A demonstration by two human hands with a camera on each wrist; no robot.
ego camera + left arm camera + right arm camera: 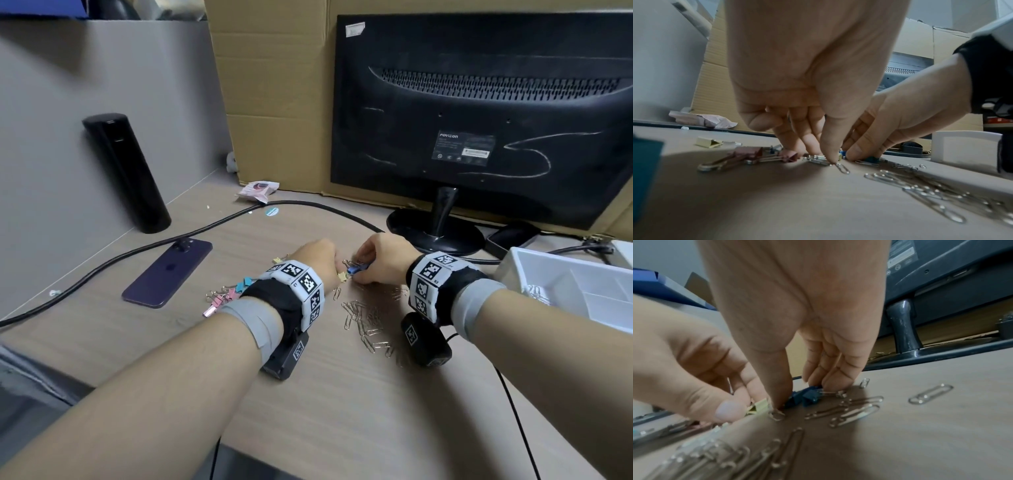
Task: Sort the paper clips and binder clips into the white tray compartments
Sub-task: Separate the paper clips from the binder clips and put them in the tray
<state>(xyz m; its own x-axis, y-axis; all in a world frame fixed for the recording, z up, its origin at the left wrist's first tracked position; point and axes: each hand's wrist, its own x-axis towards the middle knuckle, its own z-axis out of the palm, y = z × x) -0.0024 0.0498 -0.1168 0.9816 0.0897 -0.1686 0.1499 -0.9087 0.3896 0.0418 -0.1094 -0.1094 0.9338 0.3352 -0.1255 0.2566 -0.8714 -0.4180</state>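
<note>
My left hand [337,270] pinches a small yellow binder clip [758,407] between thumb and fingers, low on the desk. My right hand [359,274] is right beside it, with thumb and fingers curled round blue binder clips [812,398] that lie on the desk. A heap of silver paper clips [366,322] lies just in front of both hands. Pink and blue binder clips [222,298] are bunched behind my left wrist. The white tray [575,284] stands at the right, with some paper clips [536,291] in one compartment.
A purple phone [168,272] lies at the left, a black cylinder [126,171] behind it. A black cable [171,240] crosses the desk. The monitor stand [438,233] and a cardboard box [274,102] close off the back. A crumpled wrapper [258,190] lies by the box.
</note>
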